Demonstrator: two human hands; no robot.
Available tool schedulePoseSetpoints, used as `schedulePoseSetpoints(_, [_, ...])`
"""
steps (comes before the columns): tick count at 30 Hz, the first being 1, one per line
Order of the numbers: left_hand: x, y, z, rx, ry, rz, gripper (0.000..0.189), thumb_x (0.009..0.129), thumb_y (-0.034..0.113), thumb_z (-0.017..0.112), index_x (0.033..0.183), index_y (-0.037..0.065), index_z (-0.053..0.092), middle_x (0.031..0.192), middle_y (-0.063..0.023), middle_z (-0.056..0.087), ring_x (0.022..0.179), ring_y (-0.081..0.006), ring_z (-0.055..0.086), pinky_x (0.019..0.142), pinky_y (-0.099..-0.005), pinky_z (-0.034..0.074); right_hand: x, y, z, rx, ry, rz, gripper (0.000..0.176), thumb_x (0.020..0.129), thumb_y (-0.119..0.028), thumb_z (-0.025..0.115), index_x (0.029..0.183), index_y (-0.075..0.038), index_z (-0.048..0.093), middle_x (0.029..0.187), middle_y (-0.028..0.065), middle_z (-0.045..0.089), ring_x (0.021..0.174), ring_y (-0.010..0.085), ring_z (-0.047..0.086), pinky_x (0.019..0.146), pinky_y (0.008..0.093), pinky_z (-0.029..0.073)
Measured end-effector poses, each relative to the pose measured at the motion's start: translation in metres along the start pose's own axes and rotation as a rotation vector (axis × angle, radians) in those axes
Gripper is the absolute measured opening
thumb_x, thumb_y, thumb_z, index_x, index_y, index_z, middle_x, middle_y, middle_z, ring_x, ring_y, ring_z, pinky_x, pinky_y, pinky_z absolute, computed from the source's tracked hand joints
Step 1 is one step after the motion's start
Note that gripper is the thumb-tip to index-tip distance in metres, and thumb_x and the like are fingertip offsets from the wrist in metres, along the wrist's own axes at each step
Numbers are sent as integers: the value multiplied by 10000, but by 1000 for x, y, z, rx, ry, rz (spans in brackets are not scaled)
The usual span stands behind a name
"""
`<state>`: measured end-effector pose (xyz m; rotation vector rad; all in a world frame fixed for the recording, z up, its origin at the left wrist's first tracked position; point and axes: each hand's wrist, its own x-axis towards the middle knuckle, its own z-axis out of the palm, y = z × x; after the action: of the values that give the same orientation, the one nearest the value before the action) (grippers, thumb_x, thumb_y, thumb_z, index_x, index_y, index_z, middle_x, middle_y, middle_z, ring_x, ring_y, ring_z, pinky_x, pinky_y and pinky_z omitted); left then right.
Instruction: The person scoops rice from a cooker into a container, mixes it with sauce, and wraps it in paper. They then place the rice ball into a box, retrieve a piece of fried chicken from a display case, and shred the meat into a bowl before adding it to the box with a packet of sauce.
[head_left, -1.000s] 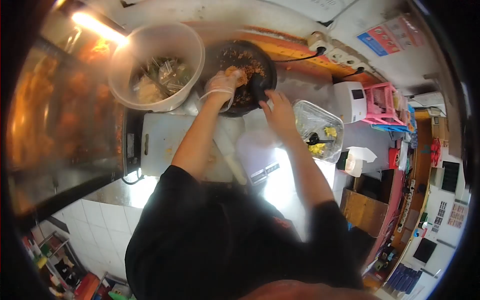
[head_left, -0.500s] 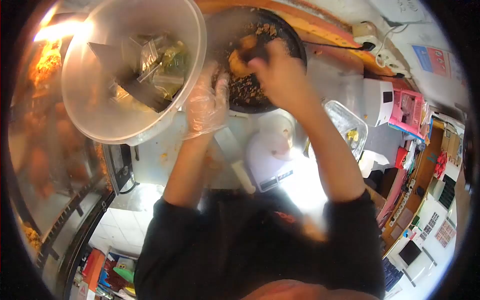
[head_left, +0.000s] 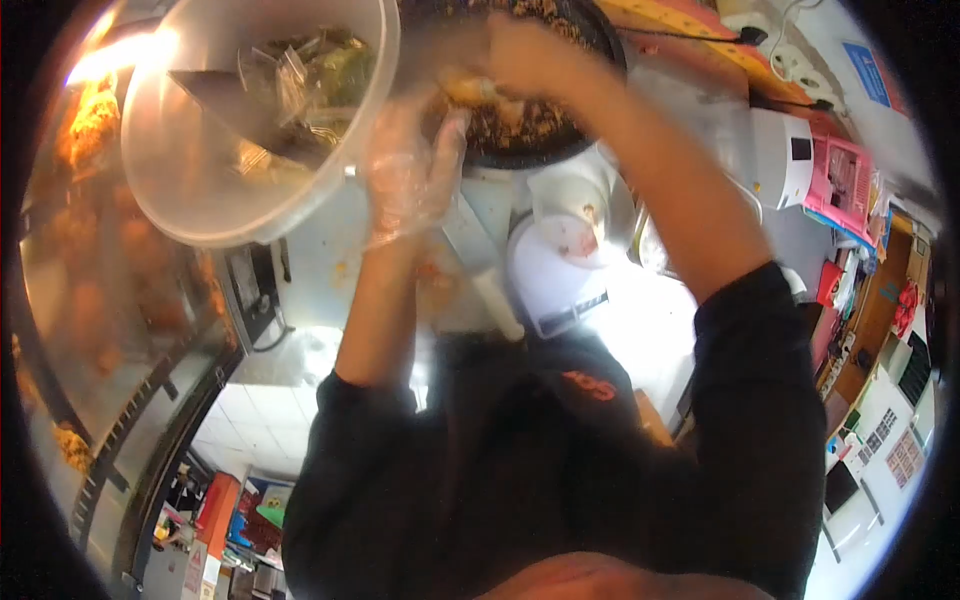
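Observation:
My left hand (head_left: 408, 170), in a clear plastic glove, is at the left edge of a round black pan (head_left: 590, 128). Its thumb stands apart from the fingers, whose tips are blurred. Crumbly brown bits (head_left: 510, 125) cover the pan's floor. A yellow-orange piece of food (head_left: 468, 88) lies between my two hands. Over the pan, my right hand (head_left: 525, 60) is smeared by motion, its fingers partly hidden, so I cannot make out a grip. Left of the gloved hand, a large translucent tub (head_left: 200, 215) holds small clear packets (head_left: 295, 80) and a dark flat piece (head_left: 225, 105).
A knife (head_left: 490, 290) lies on the metal counter (head_left: 330, 280) below the pan. Beside it stands a white kitchen scale (head_left: 545, 270) with a bowl (head_left: 590, 215) on top. A lit glass display case (head_left: 110, 260) borders the left; a pink basket (head_left: 842, 180) is at right.
My right hand has moved left and up across the pan. The view has shifted, so the pan and tub sit higher. My left hand remains by the pan's left edge.

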<state>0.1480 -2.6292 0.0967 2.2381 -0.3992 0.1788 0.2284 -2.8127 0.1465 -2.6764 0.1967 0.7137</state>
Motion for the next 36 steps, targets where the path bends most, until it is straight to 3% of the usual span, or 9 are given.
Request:
schedulePoseSetpoints(2, [7,3,-1,-27,3,68,327,792,179,705,1063,13,631,1052,-175,630,972,-305,611,854,-383,485,7,6,-23,24,-314,118,554,900,-395,537,1285,-11,433,1009,301,628,993,418,612,862,493,475])
schedulePoseSetpoints(4, [5,-5,3,-94,27,55,354,784,172,708,1088,14,618,1057,-179,624,984,-323,605,866,-389,482,-5,22,-23,14,538,-210,360,924,-314,520,927,40,582,898,260,632,766,382,636,686,422,514])
schedulePoseSetpoints(5, [4,-10,5,-151,42,53,383,776,165,711,1112,15,605,1062,-182,617,997,-340,598,878,-396,478,-8,21,-14,-126,348,-134,524,901,-396,530,1236,3,467,986,295,635,959,420,622,836,484,487])
schedulePoseSetpoints(9, [10,-1,5,12,-84,108,459,753,85,694,1186,20,555,1135,-198,580,1055,-361,569,920,-401,465,18,34,31,-220,308,-113,478,898,-414,560,1129,1,509,855,218,668,733,354,664,663,430,525])
schedulePoseSetpoints(11, [17,1,5,93,-110,187,538,749,26,640,1264,27,484,1220,-201,534,1115,-375,530,962,-406,444,33,33,-11,-328,-22,-235,468,909,-346,524,1053,99,545,1070,344,576,1004,468,570,886,478,449])
schedulePoseSetpoints(16, [27,-18,12,183,-140,246,553,774,13,567,1312,35,441,1262,-200,513,1161,-370,496,990,-402,422,-18,33,20,-149,412,-167,646,899,-362,538,1303,115,378,1032,344,597,985,468,582,879,462,467])
schedulePoseSetpoints(18, [28,-16,17,336,-175,223,565,777,9,551,1328,37,427,1262,-199,516,1164,-369,492,996,-398,418,-19,16,5,-106,137,55,658,893,-372,551,1298,118,382,1062,330,595,1007,454,579,895,458,461])
schedulePoseSetpoints(30, [60,-9,40,665,-376,123,149,774,76,556,898,55,637,821,-179,666,798,-344,656,733,-442,529,-27,26,15,-76,195,21,511,899,-314,549,1224,65,439,942,313,628,949,440,605,836,470,481])
schedulePoseSetpoints(36, [66,-11,34,533,-375,168,307,752,117,630,1033,-6,610,901,-220,657,857,-362,646,764,-451,522,-49,23,6,126,310,90,564,899,-316,549,1242,108,407,992,332,615,981,450,596,864,475,466])
